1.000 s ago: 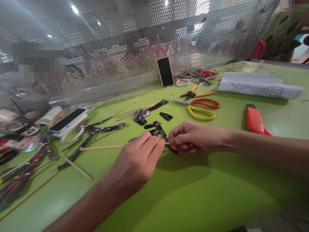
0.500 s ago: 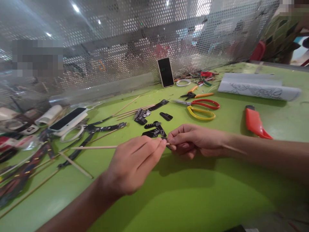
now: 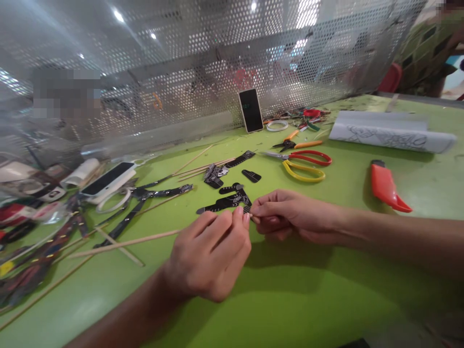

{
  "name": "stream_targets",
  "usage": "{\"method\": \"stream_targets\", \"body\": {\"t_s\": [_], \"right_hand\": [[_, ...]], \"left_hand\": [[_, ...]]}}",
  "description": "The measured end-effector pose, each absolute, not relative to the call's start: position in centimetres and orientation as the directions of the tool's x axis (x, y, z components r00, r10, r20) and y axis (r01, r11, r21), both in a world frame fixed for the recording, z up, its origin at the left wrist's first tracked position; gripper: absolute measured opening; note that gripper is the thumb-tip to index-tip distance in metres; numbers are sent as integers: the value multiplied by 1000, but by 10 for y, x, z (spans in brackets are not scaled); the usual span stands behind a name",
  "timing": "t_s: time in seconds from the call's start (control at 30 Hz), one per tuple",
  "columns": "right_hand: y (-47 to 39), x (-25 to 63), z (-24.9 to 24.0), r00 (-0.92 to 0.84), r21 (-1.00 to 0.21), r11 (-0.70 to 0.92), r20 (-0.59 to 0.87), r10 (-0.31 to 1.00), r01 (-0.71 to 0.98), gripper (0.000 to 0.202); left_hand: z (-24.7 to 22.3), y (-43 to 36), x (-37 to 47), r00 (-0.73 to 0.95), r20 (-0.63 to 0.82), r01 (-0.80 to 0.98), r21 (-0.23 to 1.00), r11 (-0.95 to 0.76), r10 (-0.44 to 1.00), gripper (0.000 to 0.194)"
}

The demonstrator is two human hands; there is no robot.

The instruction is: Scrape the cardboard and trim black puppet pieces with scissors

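Observation:
My left hand (image 3: 210, 256) is closed round a thin wooden stick (image 3: 134, 241), whose long end sticks out to the left over the table. The fingers of my right hand (image 3: 290, 215) pinch together at the stick's other end, fingertips almost touching those of my left hand. Just behind the hands lies a black jointed cut-out figure piece (image 3: 232, 199) with white line patterns; my fingers partly cover it. A small black cut-out (image 3: 251, 175) and a black patterned piece (image 3: 214, 175) on thin sticks lie farther back.
Red-and-yellow-handled scissors (image 3: 304, 164) and orange-handled pliers (image 3: 297, 144) lie behind my right hand. To the right are a red-handled cutter (image 3: 387, 186) and rolled paper (image 3: 391, 133). A phone (image 3: 251, 110) leans on the perforated screen. Sticks and black puppet parts (image 3: 143, 194) clutter the left.
The stick's left end has swung lower and reaches farther left, with more of it showing. My left hand has turned slightly and lowered; my right hand stays nearly in place.

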State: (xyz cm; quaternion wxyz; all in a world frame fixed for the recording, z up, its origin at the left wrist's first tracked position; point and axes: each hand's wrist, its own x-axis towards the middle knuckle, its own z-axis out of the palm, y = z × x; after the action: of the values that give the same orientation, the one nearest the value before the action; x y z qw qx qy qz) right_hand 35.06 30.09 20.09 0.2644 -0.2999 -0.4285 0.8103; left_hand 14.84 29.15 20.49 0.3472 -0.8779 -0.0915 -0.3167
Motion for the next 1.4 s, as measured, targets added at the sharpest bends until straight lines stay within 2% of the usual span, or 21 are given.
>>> {"method": "stream_targets", "body": {"t_s": [0.2, 0.33, 0.47, 0.57, 0.7, 0.8, 0.93, 1.07, 1.23, 1.4], "right_hand": [[292, 342, 201, -551, -837, -480, -279, 786, -262, 31], [290, 339, 202, -514, -820, -501, -314, 798, -276, 29], [292, 341, 202, -482, -836, -482, -320, 816, -261, 29], [295, 344, 202, -490, -863, -433, -268, 829, -261, 29], [299, 348, 204, -517, -919, -327, -174, 838, -221, 26], [300, 349, 205, -505, -947, -273, -155, 849, -169, 22], [300, 348, 204, -520, -952, -263, -147, 841, -155, 24], [298, 348, 206, -545, -922, -328, -170, 821, -207, 28], [298, 349, 208, -598, -863, -465, -269, 755, -200, 29], [299, 352, 207, -669, -821, -521, -253, 699, -234, 25]], "left_hand": [[205, 290, 158, 772, 631, 441, -617, -651, -75, 12], [203, 290, 162, 773, 630, 446, -624, -642, -75, 15], [196, 291, 162, 736, 676, 493, -493, -716, 42, 10], [193, 291, 161, 713, 684, 529, -385, -756, 151, 11], [195, 291, 160, 705, 666, 579, -342, -740, 244, 28], [198, 290, 159, 704, 649, 582, -297, -757, 287, 23], [199, 287, 158, 700, 665, 536, -249, -806, 260, 20], [200, 287, 154, 705, 675, 483, -233, -844, 218, 23], [205, 292, 149, 768, 628, 377, -282, -882, 127, 22], [207, 296, 147, 714, 698, 353, -294, -888, 53, 18]]}}
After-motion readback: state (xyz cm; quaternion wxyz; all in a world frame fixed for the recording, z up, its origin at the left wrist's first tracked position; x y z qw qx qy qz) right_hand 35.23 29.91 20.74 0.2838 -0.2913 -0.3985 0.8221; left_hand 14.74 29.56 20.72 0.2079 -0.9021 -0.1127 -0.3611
